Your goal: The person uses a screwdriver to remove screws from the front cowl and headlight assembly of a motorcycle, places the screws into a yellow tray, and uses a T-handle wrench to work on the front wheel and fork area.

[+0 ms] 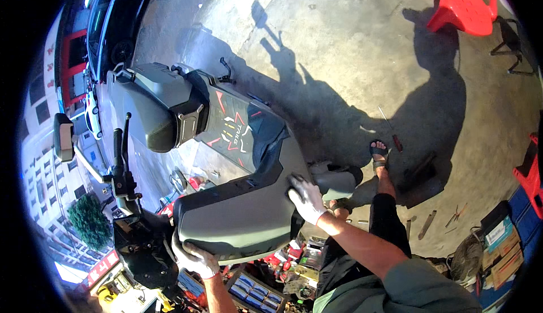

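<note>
A grey electric scooter (155, 87) stands in front of me, with a dark patterned footboard (229, 129). My hands, both in white gloves with dark finger areas, are on its grey front panel (232, 222). At the panel's lower left edge, my left hand (195, 258) is closed around the rim; some of its fingers are hidden. Flat against the panel's right side lies my right hand (306, 199), fingers stretched and apart. The black handlebar (120, 154) and a mirror (64, 137) rise on the left, above a dark housing (144, 251).
A screwdriver (397, 143) lies on the concrete near my foot. Red plastic chair (464, 5) at the upper right; fan (467, 256) and cardboard boxes (503, 256) at lower right. Below the panel are a tray (254, 293) of blue packs and cluttered parts. Parked dark car (116, 22) at upper left.
</note>
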### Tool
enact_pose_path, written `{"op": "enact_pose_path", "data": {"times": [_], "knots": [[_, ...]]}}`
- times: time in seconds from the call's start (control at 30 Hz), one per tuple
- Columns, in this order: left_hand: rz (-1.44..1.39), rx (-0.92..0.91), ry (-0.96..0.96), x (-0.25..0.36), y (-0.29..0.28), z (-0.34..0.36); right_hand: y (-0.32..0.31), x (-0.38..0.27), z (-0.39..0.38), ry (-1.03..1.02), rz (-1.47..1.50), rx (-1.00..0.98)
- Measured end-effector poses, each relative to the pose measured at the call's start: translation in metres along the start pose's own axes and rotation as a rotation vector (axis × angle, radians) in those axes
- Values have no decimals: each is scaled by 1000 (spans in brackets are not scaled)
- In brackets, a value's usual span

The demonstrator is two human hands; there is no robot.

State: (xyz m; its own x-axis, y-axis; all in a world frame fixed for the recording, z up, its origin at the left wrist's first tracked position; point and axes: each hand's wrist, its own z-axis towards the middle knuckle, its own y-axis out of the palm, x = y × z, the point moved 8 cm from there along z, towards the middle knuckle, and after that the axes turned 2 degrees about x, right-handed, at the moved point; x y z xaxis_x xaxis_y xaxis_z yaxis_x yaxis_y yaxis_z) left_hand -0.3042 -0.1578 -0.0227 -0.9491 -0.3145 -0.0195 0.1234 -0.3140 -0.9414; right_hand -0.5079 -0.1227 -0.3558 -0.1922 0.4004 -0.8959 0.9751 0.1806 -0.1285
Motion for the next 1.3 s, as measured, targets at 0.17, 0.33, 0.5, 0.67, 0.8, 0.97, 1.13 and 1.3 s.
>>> {"op": "enact_pose_path", "data": {"times": [0.17, 0.33, 0.5, 0.67, 0.8, 0.97, 1.13, 1.3], "knots": [[2, -21, -37, 0, 12, 3, 18, 176, 2, 445, 765, 316], [76, 22, -88, -13, 5, -5, -29, 281, -67, 882, 946, 474], [99, 23, -134, -23, 8, -8, -6, 285, -56, 778, 1018, 505], [54, 54, -133, -24, 13, -3, 99, 186, 19, 803, 1170, 240], [81, 100, -141, -28, 9, -7, 94, 181, 27, 824, 938, 110], [87, 49, -127, -27, 8, -4, 64, 218, 21, 680, 704, 133], [49, 42, -112, -25, 9, -4, 82, 207, 13, 733, 692, 60], [61, 21, -55, -17, 5, 4, 78, 115, 79, 372, -16, -226]]}}
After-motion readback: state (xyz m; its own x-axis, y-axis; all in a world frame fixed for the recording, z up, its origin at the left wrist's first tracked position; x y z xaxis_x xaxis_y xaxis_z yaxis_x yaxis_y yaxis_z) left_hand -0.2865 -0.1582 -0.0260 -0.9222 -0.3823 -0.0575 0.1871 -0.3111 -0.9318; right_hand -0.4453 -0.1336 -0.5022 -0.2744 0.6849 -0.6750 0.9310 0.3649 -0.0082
